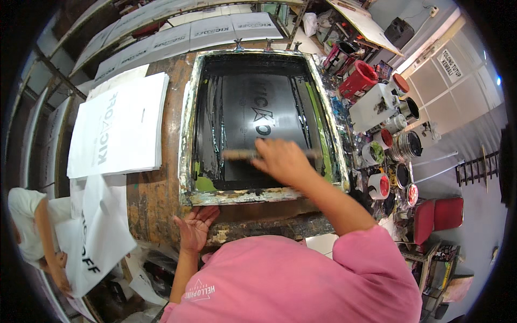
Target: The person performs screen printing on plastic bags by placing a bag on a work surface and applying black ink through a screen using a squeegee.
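Along the right edge of the wooden work surface (153,199) crowd a red bucket (358,79), a boxy white canister (364,115) smeared with black, a tub of green paint (374,153) and a stack of round tins (405,145). Near its lower right corner stands a red chair (449,212). By the right edge of a pale table (369,24) sits a black box (399,32) (a wall socket (434,10) shows above).

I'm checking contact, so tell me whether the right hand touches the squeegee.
Touching: the head view shows the right hand closed over the squeegee, which sticks out on both sides.
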`<state>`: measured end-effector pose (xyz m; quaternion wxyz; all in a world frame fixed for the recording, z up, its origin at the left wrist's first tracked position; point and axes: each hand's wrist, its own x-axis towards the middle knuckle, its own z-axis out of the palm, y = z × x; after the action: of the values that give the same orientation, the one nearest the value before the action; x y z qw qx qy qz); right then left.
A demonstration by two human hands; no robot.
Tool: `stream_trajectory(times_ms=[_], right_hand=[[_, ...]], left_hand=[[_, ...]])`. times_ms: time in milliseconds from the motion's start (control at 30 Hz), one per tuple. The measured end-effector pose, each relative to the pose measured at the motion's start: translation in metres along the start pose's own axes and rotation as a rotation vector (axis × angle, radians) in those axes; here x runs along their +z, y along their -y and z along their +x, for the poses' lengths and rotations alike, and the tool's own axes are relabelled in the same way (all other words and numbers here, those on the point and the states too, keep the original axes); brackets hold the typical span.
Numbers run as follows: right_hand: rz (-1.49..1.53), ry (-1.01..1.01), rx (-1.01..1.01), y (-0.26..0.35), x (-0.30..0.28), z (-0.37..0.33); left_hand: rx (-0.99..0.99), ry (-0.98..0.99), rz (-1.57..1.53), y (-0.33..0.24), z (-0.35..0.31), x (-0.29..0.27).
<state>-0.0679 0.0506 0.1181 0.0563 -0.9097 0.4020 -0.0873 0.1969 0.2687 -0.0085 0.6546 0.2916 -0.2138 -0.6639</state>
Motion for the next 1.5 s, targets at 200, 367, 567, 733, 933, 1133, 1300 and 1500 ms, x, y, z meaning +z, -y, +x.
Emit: stream_trajectory(times_ms=[200, 367, 567, 733, 933, 1133, 1300, 1500], right_hand=[[0.06, -0.177, -0.072, 0.05, -0.075, -0.051], [-0.255, -0.656, -0.037, 0.047, -0.144, 0.004], [-0.268, -0.735, -0.079, 0.037, -0.194, 0.043], [-0.343, -0.726, -0.146, 0.027, -0.213, 0.062], [-0.263, -0.652, -0.113, 0.017, -0.227, 0.076], [-0.184, -0.604, -0.104, 0.011, -0.244, 0.089], [-0.19, -0.614, -0.114, 0.013, -0.242, 0.088], [-0.289, -0.641, -0.044, 0.015, -0.238, 0.078]], left_hand=[[0.043, 0.187, -0.156, -0.034, 0.006, 0.033], [0.248, 0.44, -0.126, -0.101, 0.055, 0.133], [0.359, -0.091, 1.862, -0.072, 0.092, 0.092], [0.221, -0.279, 2.253, -0.008, 0.077, 0.06], [0.212, -0.175, 2.074, -0.03, 0.096, 0.091], [0.586, -0.402, 1.395, -0.079, 0.15, 0.15], [0.686, -0.616, 1.12, -0.097, 0.125, 0.114], [0.586, -0.78, 1.237, -0.223, 0.082, 0.039]])
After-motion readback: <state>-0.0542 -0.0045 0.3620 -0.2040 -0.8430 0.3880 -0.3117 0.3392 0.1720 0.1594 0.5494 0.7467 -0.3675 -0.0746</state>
